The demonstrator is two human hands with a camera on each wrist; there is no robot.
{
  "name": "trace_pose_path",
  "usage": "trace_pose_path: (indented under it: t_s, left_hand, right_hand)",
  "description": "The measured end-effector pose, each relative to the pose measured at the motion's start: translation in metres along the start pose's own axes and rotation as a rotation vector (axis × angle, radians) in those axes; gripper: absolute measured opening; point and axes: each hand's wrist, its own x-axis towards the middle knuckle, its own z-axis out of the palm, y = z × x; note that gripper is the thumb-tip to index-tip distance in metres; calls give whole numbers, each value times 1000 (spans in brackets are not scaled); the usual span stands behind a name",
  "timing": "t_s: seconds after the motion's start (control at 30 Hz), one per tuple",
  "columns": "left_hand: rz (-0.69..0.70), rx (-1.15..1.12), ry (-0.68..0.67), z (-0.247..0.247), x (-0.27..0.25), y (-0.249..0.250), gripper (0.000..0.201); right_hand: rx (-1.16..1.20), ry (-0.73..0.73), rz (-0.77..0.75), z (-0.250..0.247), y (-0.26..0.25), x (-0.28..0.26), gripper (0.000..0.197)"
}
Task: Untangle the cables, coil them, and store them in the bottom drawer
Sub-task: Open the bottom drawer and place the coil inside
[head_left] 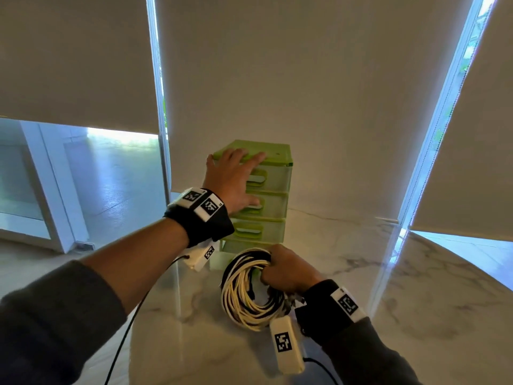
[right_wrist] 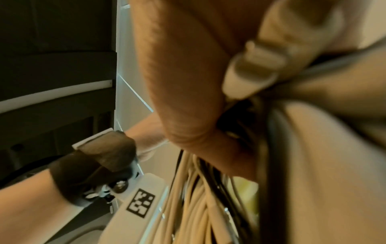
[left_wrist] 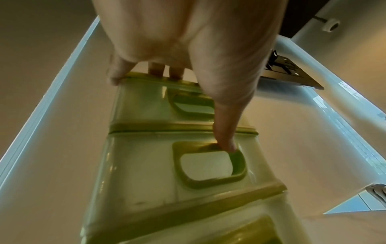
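Observation:
A green drawer unit (head_left: 274,198) with several drawers stands on the marble table (head_left: 402,301). My left hand (head_left: 236,182) lies flat on its top front edge, fingers spread. Its thumb (left_wrist: 225,135) reaches down to the second drawer's handle (left_wrist: 208,165). My right hand (head_left: 288,270) grips a coil of white and black cables (head_left: 244,298) just in front of the bottom drawer (head_left: 219,259). That drawer looks pulled out a little and is mostly hidden by the coil. In the right wrist view the cable strands (right_wrist: 198,206) hang from my fist, and a white plug (right_wrist: 250,69) sits against the palm.
Roller blinds (head_left: 305,79) hang right behind the unit, with bright window gaps left and right. The table's curved edge (head_left: 472,262) runs off to the right. A thin black lead (head_left: 125,329) trails from my left wrist over the table's near left part.

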Motion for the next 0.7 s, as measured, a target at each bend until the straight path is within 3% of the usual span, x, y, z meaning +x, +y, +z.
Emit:
trace_pose_path:
  t_s: [0.2, 0.53, 0.7]
  left_hand:
    - [3, -7, 29, 1, 0, 1, 100]
    - [1, -20, 54, 1, -2, 3, 99]
    - [18, -116, -14, -6, -2, -1, 89]
  right_hand:
    - [-76, -58, 8, 4, -7, -24, 25]
    - [-30, -169, -102, 9, -28, -83, 7]
    - [176, -102, -24, -16, -33, -86, 16]
